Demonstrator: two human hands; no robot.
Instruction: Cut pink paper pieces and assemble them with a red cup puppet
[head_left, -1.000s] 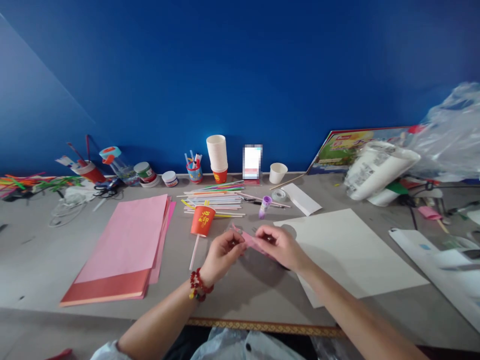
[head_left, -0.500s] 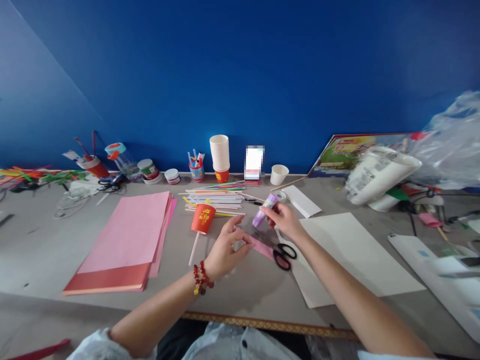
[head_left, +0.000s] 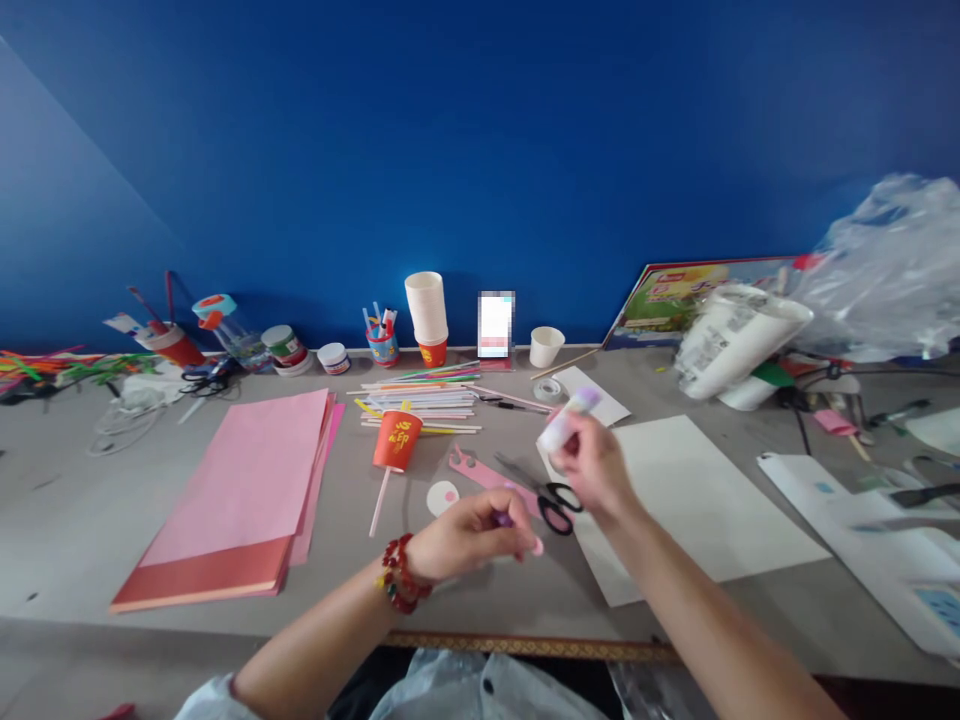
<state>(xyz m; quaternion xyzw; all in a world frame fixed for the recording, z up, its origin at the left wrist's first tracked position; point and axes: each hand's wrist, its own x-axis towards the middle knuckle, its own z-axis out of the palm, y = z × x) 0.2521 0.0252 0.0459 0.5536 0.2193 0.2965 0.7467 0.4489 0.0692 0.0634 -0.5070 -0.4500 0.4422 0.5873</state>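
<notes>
My right hand (head_left: pixel 596 462) is closed around a glue stick (head_left: pixel 576 412), blurred by motion, its purple end pointing up and right. My left hand (head_left: pixel 469 540) pinches a small pink paper circle (head_left: pixel 537 547) at its fingertips. A purple piece that looks like the glue cap (head_left: pixel 503 519) shows within its curled fingers. Just beyond that hand lies a white paper circle (head_left: pixel 433 496) with a pink dot on it. Black-handled scissors (head_left: pixel 555 510) lie between my hands, over a pink paper strip (head_left: pixel 487 474) with holes cut at one end.
A red paper cup (head_left: pixel 396 442) with a straw stands left of centre, before a pile of straws (head_left: pixel 420 400). Pink sheets (head_left: pixel 240 470) are stacked left, white paper (head_left: pixel 697 500) lies right. Along the wall stand stacked cups (head_left: pixel 426 310), a phone-like screen (head_left: pixel 495 325) and a white cup (head_left: pixel 547 347).
The glue stick's purple cap has come off into my left hand, which has moved right and nearer me and now pinches a pink circle. My right hand has shifted slightly right with the glue stick.
</notes>
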